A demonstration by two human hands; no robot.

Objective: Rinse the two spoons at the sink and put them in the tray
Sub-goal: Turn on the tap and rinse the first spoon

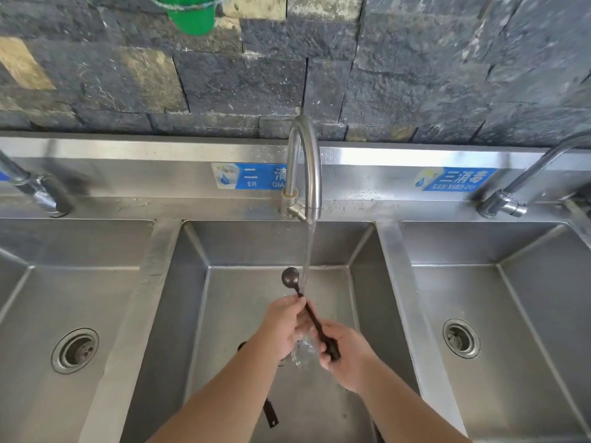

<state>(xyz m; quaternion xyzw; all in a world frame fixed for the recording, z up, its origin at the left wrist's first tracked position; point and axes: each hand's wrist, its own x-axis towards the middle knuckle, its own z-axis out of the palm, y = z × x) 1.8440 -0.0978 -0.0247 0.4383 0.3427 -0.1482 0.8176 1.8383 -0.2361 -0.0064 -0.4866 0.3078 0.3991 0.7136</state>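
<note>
A dark brown spoon point(290, 277) is held over the middle sink basin point(361, 251), its round bowl pointing away from me, just left of the water stream point(307, 251) falling from the middle tap point(305, 167). My right hand point(347, 356) grips the handle's end. My left hand point(284, 324) pinches the handle further up, under the running water. A second dark spoon lies on the basin floor; its handle point(270, 414) shows below my left forearm, the rest is hidden. No tray is in view.
Steel basins sit to the left point(48, 282) and right point(527, 282), each with a drain and its own tap. Blue labels are stuck on the steel backsplash. A dark stone wall rises behind, with a green plastic object point(192, 14) hanging at the top.
</note>
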